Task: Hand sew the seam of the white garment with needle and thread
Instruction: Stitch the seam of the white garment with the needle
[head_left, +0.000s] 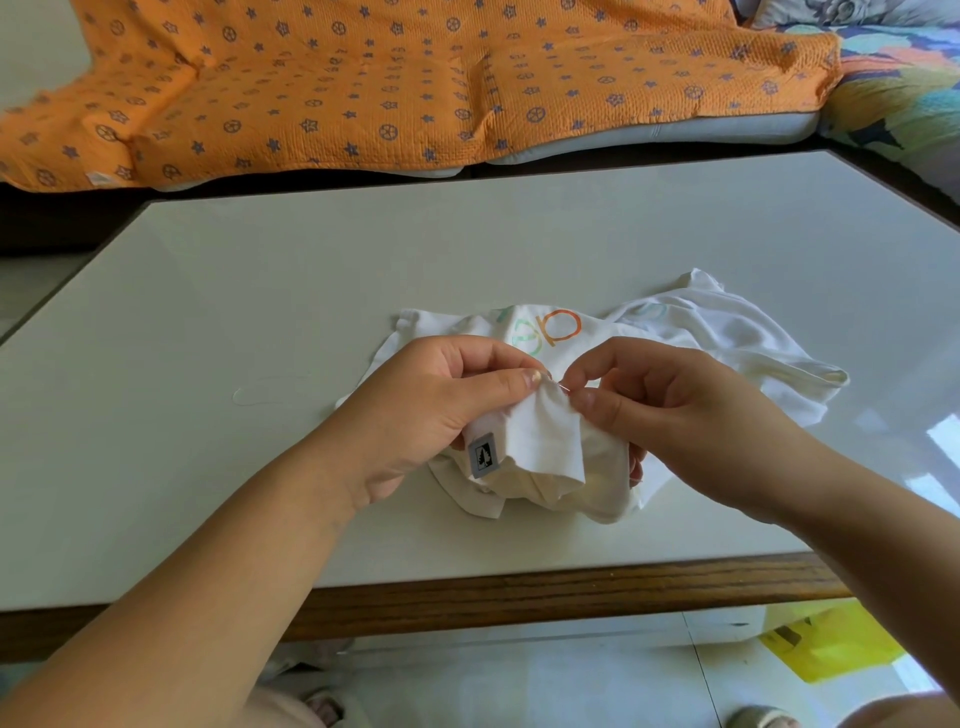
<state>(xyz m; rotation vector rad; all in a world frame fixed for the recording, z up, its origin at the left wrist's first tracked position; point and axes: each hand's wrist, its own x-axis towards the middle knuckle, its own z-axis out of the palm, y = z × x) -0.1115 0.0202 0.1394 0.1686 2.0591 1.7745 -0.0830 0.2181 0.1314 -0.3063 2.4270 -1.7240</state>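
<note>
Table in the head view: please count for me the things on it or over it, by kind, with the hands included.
hands: 2, the left hand and the right hand
white garment: 1
needle: 1
loose thread: 1
total: 5

Across the far side, an orange blanket (363, 78) patterned with blue stars, draped over a grey cushion (675, 132). At far right, a multicoloured fabric (893, 88). In the middle, a white table (311, 291) with a wooden near edge (519, 587). Below it at near right, a yellow bag (831, 644) on pale floor tiles (519, 675).
</note>
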